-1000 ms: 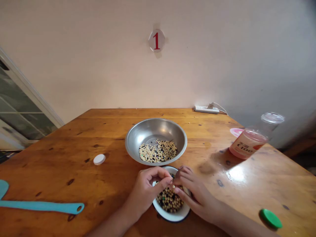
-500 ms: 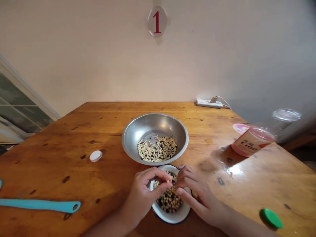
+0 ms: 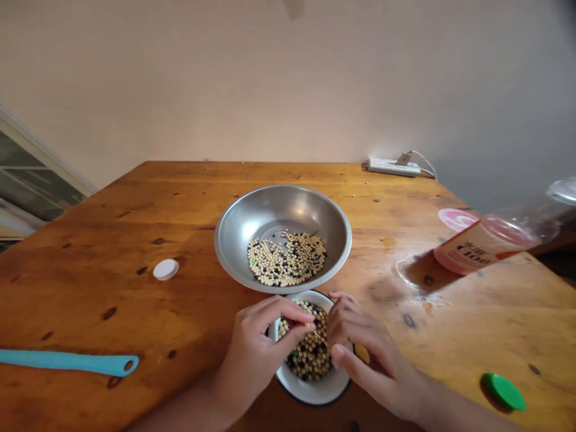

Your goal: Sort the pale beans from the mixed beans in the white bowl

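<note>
Wooden table (image 3: 135, 312), orange top, dark knots. Small white bowl (image 3: 310, 391) sits near the edge, heaped with pale and dark beans (image 3: 310, 354). Steel bowl (image 3: 236, 240) stands just beyond it, holding a thinner spread of similar beans (image 3: 285, 261). Hands close together over the small bowl. Left hand (image 3: 256, 342) pinches its fingertips above the beans; anything held is too small to tell. Right hand (image 3: 369, 360) curls beside the rim, grip unclear. Blue spatula (image 3: 67, 361) and white cap (image 3: 165, 269) lie to the left, green cap (image 3: 504, 391) and blurred plastic bottle (image 3: 486, 246) to the right.

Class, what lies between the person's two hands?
Head view: a white enamel bowl of pale, dark grains lies between the left hand and right hand.
</note>
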A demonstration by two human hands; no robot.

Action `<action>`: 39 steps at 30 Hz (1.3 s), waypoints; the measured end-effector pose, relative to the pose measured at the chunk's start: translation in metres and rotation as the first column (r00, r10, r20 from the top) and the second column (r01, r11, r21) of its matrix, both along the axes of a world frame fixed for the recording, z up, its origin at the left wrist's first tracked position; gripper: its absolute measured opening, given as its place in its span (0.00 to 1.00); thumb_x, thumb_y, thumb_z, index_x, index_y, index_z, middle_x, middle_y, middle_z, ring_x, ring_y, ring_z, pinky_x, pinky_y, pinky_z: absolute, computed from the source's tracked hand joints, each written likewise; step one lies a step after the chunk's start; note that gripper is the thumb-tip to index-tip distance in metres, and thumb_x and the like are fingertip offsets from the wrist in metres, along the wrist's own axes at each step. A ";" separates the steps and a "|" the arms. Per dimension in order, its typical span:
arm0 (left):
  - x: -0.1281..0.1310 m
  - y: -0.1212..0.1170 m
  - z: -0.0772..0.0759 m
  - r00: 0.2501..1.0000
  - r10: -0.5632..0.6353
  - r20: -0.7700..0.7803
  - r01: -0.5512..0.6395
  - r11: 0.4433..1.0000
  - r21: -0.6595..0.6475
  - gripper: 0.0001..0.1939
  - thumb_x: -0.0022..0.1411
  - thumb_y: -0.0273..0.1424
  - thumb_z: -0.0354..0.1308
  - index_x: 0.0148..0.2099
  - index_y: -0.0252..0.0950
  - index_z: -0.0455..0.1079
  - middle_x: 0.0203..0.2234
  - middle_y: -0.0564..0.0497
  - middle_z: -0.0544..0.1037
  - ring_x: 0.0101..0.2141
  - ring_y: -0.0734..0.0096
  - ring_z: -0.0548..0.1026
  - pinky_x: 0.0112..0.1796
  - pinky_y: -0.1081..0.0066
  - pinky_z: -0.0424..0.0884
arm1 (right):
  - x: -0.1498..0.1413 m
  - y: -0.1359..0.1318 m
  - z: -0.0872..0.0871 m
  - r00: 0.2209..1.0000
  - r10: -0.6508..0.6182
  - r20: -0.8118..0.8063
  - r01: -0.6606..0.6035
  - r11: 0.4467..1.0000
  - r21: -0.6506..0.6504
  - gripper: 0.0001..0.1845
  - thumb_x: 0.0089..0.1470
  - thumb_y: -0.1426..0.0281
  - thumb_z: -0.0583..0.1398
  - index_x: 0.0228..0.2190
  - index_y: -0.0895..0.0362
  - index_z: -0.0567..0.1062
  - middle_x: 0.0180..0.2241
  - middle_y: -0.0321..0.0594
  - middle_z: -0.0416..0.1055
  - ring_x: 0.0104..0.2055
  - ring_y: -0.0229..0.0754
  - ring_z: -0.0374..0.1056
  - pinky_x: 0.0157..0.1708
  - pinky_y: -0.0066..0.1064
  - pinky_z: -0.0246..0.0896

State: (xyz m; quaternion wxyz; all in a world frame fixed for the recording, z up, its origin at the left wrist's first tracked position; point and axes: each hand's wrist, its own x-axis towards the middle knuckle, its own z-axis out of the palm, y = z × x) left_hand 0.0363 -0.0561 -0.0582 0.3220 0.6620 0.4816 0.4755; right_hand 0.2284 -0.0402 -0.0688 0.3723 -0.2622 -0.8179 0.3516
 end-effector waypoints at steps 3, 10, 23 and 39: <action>0.000 -0.001 0.000 0.999 -0.015 -0.029 0.015 1.000 0.015 0.05 0.53 0.25 0.66 0.27 0.38 0.75 0.23 0.53 0.81 0.26 0.71 0.78 0.31 0.76 0.73 | -0.001 0.001 -0.003 1.000 -0.023 0.009 0.023 0.999 -0.034 0.13 0.62 0.69 0.54 0.24 0.55 0.65 0.23 0.32 0.67 0.29 0.37 0.65 0.54 0.45 0.53; -0.001 0.001 -0.001 0.992 -0.027 -0.125 0.036 0.997 0.068 0.05 0.54 0.24 0.65 0.29 0.38 0.73 0.24 0.54 0.81 0.26 0.74 0.78 0.32 0.78 0.73 | -0.002 0.003 -0.002 0.999 -0.032 0.005 0.033 0.999 -0.023 0.10 0.57 0.75 0.56 0.25 0.54 0.64 0.22 0.30 0.66 0.28 0.35 0.64 0.54 0.44 0.53; 0.000 -0.002 -0.003 0.992 -0.042 -0.117 0.061 0.986 0.155 0.09 0.53 0.17 0.64 0.30 0.36 0.71 0.25 0.57 0.79 0.27 0.78 0.77 0.32 0.78 0.72 | -0.003 0.000 -0.003 0.999 -0.039 -0.004 0.039 0.999 0.016 0.10 0.53 0.78 0.55 0.24 0.55 0.61 0.22 0.30 0.61 0.28 0.36 0.62 0.49 0.44 0.55; 0.002 0.000 0.000 0.990 -0.053 -0.128 0.079 0.974 0.211 0.08 0.53 0.16 0.64 0.30 0.34 0.71 0.24 0.56 0.79 0.27 0.78 0.77 0.32 0.79 0.73 | -0.002 0.000 -0.002 0.998 -0.064 0.004 0.064 0.996 0.054 0.09 0.51 0.79 0.55 0.24 0.55 0.61 0.21 0.30 0.60 0.26 0.35 0.61 0.47 0.43 0.57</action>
